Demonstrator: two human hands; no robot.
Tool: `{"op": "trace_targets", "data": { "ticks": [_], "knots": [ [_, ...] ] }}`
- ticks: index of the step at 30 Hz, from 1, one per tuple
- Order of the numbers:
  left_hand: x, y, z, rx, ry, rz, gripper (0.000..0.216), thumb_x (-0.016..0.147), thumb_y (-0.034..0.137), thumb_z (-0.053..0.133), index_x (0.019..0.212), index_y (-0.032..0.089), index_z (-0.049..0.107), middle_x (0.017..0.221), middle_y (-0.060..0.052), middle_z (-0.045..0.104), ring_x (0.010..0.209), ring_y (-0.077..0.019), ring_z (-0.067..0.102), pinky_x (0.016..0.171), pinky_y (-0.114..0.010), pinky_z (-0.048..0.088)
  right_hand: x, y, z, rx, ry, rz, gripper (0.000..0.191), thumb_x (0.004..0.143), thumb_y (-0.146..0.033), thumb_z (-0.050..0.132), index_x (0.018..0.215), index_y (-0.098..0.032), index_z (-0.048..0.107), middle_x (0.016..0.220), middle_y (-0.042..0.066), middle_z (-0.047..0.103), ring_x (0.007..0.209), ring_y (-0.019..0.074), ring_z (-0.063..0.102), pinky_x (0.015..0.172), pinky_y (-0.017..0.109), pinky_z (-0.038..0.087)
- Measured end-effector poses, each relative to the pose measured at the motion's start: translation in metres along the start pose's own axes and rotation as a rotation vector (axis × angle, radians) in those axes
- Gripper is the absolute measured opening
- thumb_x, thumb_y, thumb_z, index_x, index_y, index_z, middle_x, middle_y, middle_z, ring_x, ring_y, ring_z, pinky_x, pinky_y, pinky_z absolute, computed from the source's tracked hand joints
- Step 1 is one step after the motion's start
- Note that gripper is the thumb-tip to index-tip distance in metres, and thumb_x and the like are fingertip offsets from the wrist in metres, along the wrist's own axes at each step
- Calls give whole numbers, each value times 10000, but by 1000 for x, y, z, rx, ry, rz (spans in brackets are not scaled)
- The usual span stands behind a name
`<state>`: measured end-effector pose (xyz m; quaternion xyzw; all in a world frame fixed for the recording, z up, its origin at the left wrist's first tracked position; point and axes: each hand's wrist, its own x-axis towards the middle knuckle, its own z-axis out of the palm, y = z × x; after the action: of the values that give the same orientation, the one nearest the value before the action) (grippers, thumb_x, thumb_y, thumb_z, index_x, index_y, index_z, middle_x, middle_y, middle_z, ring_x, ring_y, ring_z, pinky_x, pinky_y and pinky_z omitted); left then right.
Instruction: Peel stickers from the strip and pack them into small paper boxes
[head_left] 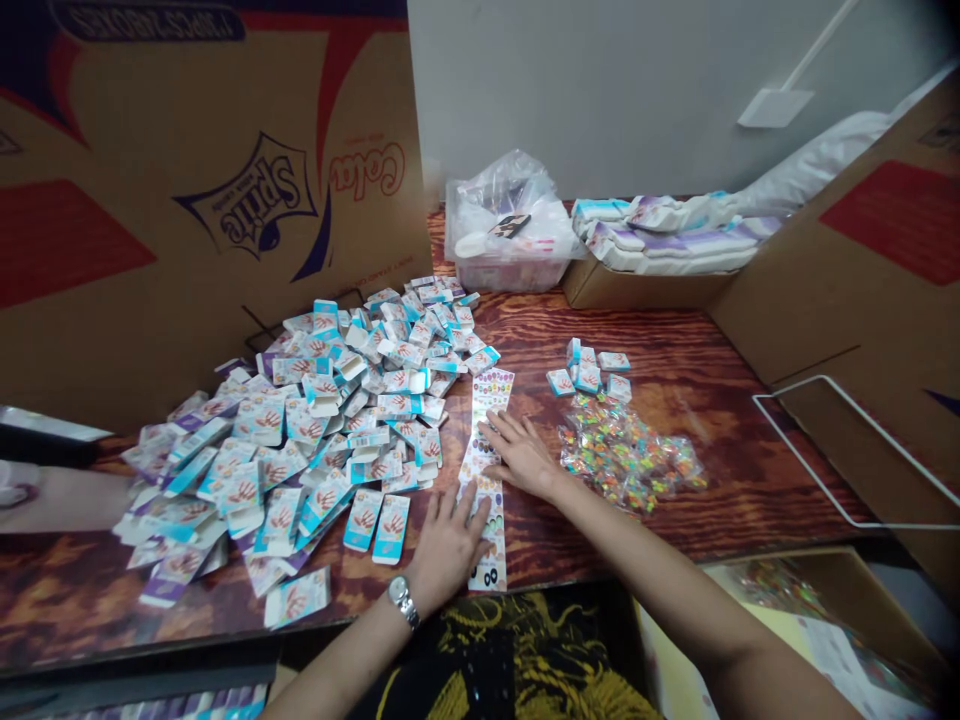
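Wood-grain counter runs under & past my R grip. Plain white wall straight ahead, w/ white wall bracket up to the R. Printed cardbd panel stands L of grip, 2nd cardbd panel R, wire frame leaning on it.

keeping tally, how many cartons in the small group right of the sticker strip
6 cartons, above the clear plastic bag: one far left, two top middle, one centre, two right. Others may be hidden underneath.
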<state>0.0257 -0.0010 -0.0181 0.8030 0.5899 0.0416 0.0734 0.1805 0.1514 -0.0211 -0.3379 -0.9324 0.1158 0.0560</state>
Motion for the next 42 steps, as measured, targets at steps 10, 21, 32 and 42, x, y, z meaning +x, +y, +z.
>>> {"op": "trace_targets", "data": {
  "ticks": [10,21,32,42],
  "knots": [
    [0,2,-3,-2,8,-2,520,867,402,510,1338,202,416,1424,-164,354,1267,-354,376,1000,-565,344,-7,-1,21,-36,41,-10,396,905,-364,545,1283,-252,501,1342,72,486,1287,263,367,1041,545,258],
    [0,0,-6,-5,-8,19,488,868,370,508,1327,226,426,1417,-162,360,1270,-363,366,1000,-571,335,-1,-4,8,-20,38,18,446,870,-384,591,1284,-245,504,1370,95,449,1261,276,397,1043,534,256],
    [-15,10,-6,-61,27,11,578,888,486,414,1369,168,375,1394,-206,371,1273,-362,352,991,-548,342,-28,1,20,-122,-21,1,593,896,-472,507,1391,-180,363,1453,132,304,1338,297,269,1055,584,220],
    [-6,10,-3,-1,37,-42,574,878,499,423,1352,176,407,1415,-172,363,1281,-357,335,1030,-564,274,-18,4,8,-107,-5,24,647,845,-529,565,1369,-184,403,1428,147,348,1323,319,290,1051,576,219]
  ]
}}
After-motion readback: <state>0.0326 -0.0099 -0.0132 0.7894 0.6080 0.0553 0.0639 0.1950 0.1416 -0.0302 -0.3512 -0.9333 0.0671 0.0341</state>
